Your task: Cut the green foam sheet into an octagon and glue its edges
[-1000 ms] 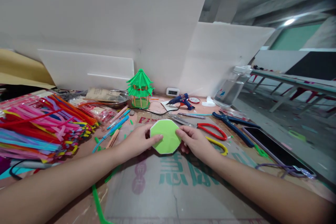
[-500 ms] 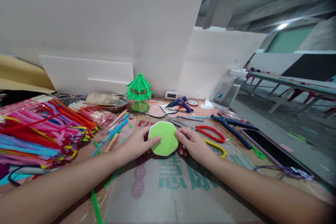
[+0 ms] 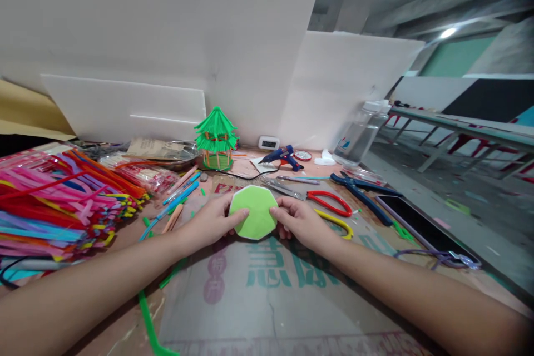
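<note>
Green paper octagon pinched at opposite edges by left hand and right hand fingers, mid-tabletop.

Large teal Chinese characters are printed on the cardboard sheet laid over the bench; their strokes are partly covered and cannot be read with certainty. A reddish round mark is printed beside them. Red capitals, seemingly beginning "FA", are seen just beyond the green octagonal piece. The digits on the small white digital meter are too small to be read.
</note>
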A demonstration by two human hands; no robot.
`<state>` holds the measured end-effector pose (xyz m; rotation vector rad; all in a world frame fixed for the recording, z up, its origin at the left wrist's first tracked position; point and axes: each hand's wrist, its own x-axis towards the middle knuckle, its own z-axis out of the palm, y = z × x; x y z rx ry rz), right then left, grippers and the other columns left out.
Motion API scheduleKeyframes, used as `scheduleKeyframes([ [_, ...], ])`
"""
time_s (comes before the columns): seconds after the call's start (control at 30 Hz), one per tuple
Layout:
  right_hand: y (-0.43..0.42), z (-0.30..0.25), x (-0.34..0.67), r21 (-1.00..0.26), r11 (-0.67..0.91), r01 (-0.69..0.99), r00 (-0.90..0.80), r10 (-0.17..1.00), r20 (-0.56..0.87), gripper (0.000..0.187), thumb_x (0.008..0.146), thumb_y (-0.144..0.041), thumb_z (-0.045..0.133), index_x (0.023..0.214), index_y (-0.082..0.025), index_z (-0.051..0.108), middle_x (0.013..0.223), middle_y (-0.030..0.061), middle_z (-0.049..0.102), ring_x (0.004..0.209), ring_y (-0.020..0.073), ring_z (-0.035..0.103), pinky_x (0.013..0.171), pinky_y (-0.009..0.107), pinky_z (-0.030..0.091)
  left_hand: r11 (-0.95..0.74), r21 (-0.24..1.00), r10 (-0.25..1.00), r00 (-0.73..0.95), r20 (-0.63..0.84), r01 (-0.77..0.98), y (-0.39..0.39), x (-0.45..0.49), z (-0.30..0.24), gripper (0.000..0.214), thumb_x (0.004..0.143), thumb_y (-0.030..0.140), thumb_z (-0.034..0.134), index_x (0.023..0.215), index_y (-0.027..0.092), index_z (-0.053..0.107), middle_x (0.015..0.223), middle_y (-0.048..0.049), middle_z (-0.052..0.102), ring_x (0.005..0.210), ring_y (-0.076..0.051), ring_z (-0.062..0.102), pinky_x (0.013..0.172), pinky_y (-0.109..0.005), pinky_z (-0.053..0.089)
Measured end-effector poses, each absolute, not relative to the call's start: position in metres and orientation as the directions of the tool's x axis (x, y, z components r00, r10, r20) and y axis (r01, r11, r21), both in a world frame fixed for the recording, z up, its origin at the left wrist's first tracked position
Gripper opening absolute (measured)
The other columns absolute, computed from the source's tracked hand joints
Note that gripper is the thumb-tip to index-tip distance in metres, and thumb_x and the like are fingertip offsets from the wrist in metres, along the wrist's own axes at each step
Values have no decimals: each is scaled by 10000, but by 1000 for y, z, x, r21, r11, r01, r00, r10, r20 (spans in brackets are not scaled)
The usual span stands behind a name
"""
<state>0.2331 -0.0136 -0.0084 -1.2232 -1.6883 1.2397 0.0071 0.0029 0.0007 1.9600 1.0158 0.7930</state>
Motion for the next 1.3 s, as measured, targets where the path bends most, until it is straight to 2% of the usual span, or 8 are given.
scheduleKeyframes([
  [0.27,-12,-8,234,-944,96,315,-327,945,-14,373,835,-559,617,858,-189,570,548,-68,532,444,73,491,417,181,364,-426,829,822,537,187,362,2,7,0,314,888,388,568,1081,162,669,1028,-48,719,897,-211,639,792,-281,498],
  [0.4,-12,-9,234,-951,87,296,-300,954,-6,425,829,-610,593,884,-189,575,561,-72,531,440,74,501,410,185,368,-324,907,879,441,184,268,5,8,-4,401,933,504,451,1016,152,624,803,-23,665,668,-157,585,582,-242,455],
  [0.5,-12,-8,234,-963,55,262,-276,961,-21,458,809,-641,594,884,-190,567,549,-73,531,433,73,499,406,182,368,-184,965,938,328,117,184,6,8,-7,259,921,400,414,902,185,556,586,39,551,491,-129,493,464,-225,383],
  [0.57,-13,-5,233,-969,32,243,-255,966,-32,469,793,-654,600,866,-193,558,540,-73,528,432,71,500,408,178,369,-130,982,943,323,81,134,6,8,-8,147,858,296,421,786,201,505,534,53,508,462,-121,472,453,-219,369],
  [0.7,-15,-2,231,-974,22,225,-230,973,-31,484,758,-667,623,842,-196,549,534,-73,529,425,65,493,402,172,359,-141,984,935,342,96,110,5,7,-6,168,780,246,442,622,194,464,540,38,483,495,-106,471,486,-216,368],
  [0.87,-15,-1,231,-980,12,200,-189,982,-26,525,732,-704,624,836,-198,535,529,-74,528,428,67,501,403,170,364,-140,988,937,333,109,69,6,8,-5,137,780,263,413,655,207,414,547,58,406,485,-96,409,479,-214,340],
  [1.1,-14,-3,233,-985,28,168,-163,987,0,561,725,-729,626,863,-189,551,544,-81,515,431,60,496,413,172,379,-141,979,934,349,83,146,14,10,-13,299,853,486,519,784,195,496,557,64,470,467,-95,441,455,-209,338],
  [1.3,-14,-2,233,-985,24,168,-157,988,-2,555,734,-729,618,868,-196,546,521,-88,498,424,64,487,400,170,362,-124,961,936,352,30,248,13,7,-10,342,801,475,623,692,153,583,520,41,527,437,-79,429,432,-199,294],
])
